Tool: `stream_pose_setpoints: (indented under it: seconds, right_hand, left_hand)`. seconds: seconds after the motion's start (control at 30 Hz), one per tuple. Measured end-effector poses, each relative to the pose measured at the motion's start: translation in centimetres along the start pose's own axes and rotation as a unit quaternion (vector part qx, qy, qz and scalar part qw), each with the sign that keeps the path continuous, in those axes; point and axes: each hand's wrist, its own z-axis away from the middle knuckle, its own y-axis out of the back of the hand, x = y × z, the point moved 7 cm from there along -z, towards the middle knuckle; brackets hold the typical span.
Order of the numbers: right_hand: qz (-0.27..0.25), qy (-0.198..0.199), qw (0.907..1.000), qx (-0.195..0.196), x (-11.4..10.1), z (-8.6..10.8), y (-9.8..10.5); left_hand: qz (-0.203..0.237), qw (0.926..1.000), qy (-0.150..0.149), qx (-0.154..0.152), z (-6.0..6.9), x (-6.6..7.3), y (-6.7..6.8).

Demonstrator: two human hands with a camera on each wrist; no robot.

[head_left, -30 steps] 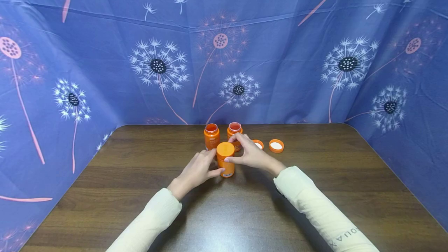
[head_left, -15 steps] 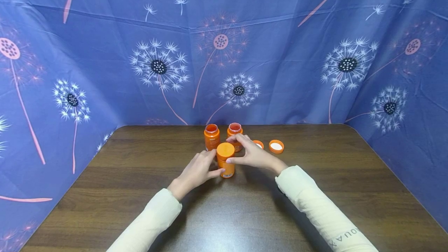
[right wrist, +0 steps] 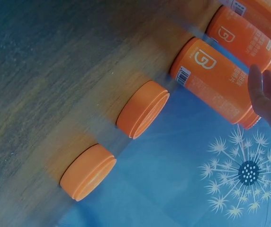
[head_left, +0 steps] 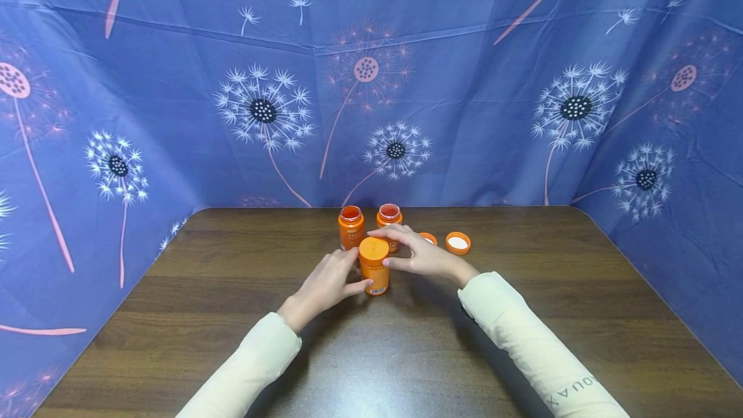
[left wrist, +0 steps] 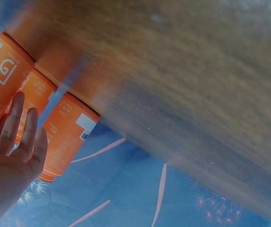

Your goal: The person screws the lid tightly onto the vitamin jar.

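Note:
An orange bottle [head_left: 375, 278] with its orange cap [head_left: 374, 250] on stands upright on the table in the head view. My left hand [head_left: 326, 281] grips its body from the left, thumb across the near side. My right hand [head_left: 420, 253] holds the cap, thumb at its near right side and fingers at its far side. Right behind stand two uncapped orange bottles, the left one [head_left: 351, 231] and the right one [head_left: 389, 217], the latter partly hidden by my right hand. In the right wrist view, three of my right fingers [right wrist: 268, 84] extend beside the bottles.
Two orange caps lie with their white insides up on the brown wooden table [head_left: 232, 263], right of the bottles. The nearer cap [head_left: 428, 238] is partly hidden by my right hand; the other cap [head_left: 458, 243] lies farther right. A blue dandelion-patterned cloth [head_left: 464, 82] hangs behind.
My right thumb has shifted right along the cap's near side while the fingertips have moved left along its far side. The left hand and bottle stay in place.

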Motion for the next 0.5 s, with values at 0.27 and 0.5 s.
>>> stream_pose_setpoints:
  seconds: [0.27, 0.5]
  right_hand:
    - [0.01, 0.001, 0.9999, 0.013, 0.05, 0.15, 0.22]
    - [0.002, -0.004, 0.999, 0.044, 0.27, 0.03, 0.22]
  left_hand:
    - [0.001, 1.0, 0.003, -0.002, 0.06, 0.04, -0.05]
    - [0.001, 1.0, 0.005, -0.001, 0.09, 0.09, -0.09]
